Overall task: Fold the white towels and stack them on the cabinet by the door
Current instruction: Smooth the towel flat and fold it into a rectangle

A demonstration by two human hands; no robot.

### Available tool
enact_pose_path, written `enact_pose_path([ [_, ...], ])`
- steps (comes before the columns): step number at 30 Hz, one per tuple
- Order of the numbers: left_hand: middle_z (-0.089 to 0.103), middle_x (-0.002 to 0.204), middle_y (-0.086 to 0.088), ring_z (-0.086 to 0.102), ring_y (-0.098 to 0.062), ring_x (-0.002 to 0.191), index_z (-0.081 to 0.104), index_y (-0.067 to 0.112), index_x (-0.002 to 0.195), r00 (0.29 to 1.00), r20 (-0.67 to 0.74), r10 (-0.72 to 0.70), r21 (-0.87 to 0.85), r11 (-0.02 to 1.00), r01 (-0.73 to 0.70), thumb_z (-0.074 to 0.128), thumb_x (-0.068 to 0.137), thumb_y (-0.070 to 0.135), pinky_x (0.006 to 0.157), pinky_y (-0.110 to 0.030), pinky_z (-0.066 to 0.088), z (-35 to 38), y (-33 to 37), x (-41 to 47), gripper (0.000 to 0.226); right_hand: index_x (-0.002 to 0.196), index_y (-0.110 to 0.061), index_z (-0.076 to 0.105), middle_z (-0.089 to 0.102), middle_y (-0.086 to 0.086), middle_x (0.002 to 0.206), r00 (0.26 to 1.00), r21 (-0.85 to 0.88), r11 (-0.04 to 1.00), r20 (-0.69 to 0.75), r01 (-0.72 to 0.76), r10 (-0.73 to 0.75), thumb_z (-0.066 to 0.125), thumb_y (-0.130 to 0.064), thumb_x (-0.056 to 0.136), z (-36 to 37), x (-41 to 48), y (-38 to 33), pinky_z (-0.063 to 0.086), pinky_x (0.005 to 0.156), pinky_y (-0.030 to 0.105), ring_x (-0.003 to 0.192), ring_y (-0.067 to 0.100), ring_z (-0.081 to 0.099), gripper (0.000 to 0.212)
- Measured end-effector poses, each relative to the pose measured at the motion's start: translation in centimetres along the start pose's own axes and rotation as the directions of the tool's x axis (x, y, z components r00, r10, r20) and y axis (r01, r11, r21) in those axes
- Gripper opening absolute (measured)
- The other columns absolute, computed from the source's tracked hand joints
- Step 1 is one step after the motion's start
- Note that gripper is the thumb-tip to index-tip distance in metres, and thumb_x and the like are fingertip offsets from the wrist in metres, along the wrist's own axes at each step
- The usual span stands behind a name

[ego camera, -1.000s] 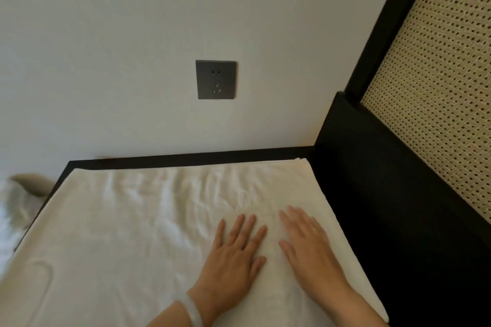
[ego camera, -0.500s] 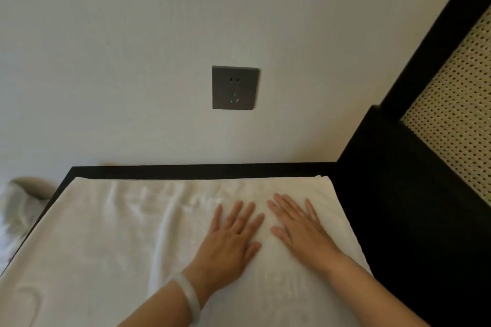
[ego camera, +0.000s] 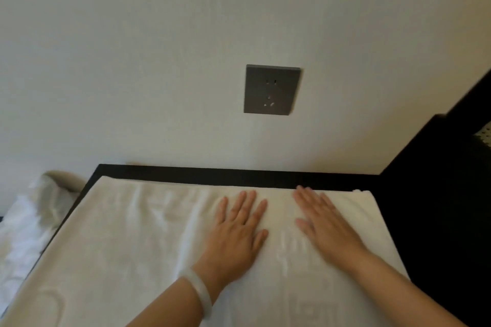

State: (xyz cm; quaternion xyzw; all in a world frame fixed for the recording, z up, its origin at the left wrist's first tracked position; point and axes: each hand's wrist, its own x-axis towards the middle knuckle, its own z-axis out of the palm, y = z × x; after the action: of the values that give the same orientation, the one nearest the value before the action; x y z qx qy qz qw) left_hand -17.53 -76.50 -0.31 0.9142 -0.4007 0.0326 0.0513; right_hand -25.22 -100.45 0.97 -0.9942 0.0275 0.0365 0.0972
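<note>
1. Where the white towel lies spread flat, it covers nearly all of a dark top, and only a narrow black strip stays bare along the far side, against the wall.
2. Its far edge runs almost parallel with that strip. The far right corner ends near a tall dark panel.
3. Its right edge slants back toward the near side, with bare dark surface just beside it.
4. On the left, the towel's edge follows the top's left edge closely. Beyond it lies a heap of crumpled white cloth, apart from the towel.
5. A grey socket sits on the wall above the far edge, well apart from both hands.
6. A sliver of pale woven panel shows at the right border.
7. Open towel surface stretches wide to the left of the left hand. Less of it remains to the right of the right hand.
8. The left hand lies palm down on the towel, fingers straight and slightly spread, pointing at the wall. A pale bracelet circles its wrist.
9. The right hand lies palm down beside it, with a gap of towel between them. Its straight fingers reach close to the far edge, and its outline is blurred.
10. Neither hand curls round or pinches any cloth; both rest flat on it.
11. Both forearms enter from the near border, angled inward.
</note>
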Motion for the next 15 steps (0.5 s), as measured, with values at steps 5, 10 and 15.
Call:
enact_pose_path([
  [5, 0.038, 0.155, -0.012, 0.034, -0.029, 0.144, 0.04, 0.009, 0.149, 0.971, -0.098, -0.218, -0.047, 0.976, 0.214, 0.022, 0.104, 0.044, 0.111, -0.047, 0.018, -2.1, -1.6, -3.5, 0.06, 0.156, -0.002, 0.019, 0.017, 0.013, 0.164, 0.946, -0.104, 0.951, -0.182, -0.291, 0.269, 0.002, -0.054, 0.093, -2.1, 1.6, -2.4, -0.001, 0.123, 0.038, 0.153, 0.023, 0.011, 0.083],
  [10, 0.041, 0.152, -0.014, 0.036, -0.025, 0.143, 0.044, 0.002, 0.145, 0.962, -0.072, -0.264, -0.084, 0.962, 0.258, 0.013, 0.107, 0.038, 0.116, -0.034, 0.013, -1.4, -5.3, -8.3, 0.06, 0.146, -0.009, 0.047, 0.045, 0.008, 0.152, 0.953, 0.019, 0.985, -0.258, 0.17, -0.16, 0.04, -0.039, 0.093, 1.6, 0.5, -15.4, 0.02, 0.113, 0.043, 0.143, 0.022, 0.037, 0.061],
  [15, 0.028, 0.161, -0.001, 0.023, -0.021, 0.149, 0.03, 0.027, 0.154, 0.956, -0.012, -0.294, 0.003, 0.956, 0.294, 0.011, 0.103, 0.055, 0.116, -0.046, 0.014, -1.5, -10.3, -8.3, 0.062, 0.147, -0.02, 0.047, 0.041, 0.002, 0.155, 0.975, -0.07, 0.981, -0.117, 0.182, -0.189, 0.039, -0.042, 0.094, 4.1, 2.0, -15.8, 0.019, 0.115, 0.043, 0.143, 0.02, 0.039, 0.059],
])
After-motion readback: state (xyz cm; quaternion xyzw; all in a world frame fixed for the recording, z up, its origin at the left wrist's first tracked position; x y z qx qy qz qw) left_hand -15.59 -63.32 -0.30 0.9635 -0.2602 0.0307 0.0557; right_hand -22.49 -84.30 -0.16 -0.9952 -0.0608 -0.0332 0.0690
